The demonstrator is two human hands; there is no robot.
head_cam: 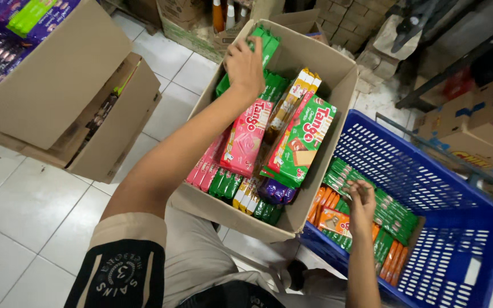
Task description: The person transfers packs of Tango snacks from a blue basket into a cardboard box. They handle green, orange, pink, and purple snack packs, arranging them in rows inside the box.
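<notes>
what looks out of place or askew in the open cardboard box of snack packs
A large green wafer pack lies tilted across the top of the cardboard box, and a pink pack lies loose beside it, while the packs below stand in rows. The left hand reaches for green packs at the far end.

The brown cardboard box (338,85) is packed with wafer packs: pink ones (245,137), green-and-red ones (306,140), plain green ones (269,45), yellow ones (245,194) and a purple one (278,193). The crate (429,171) is bright blue with a slotted grid pattern, and holds green packs (395,214) beside orange packs (392,259). The floor (24,211) is white tile with dark grout lines, and the sleeve (124,256) is black with a beige band and white lettering.
</notes>
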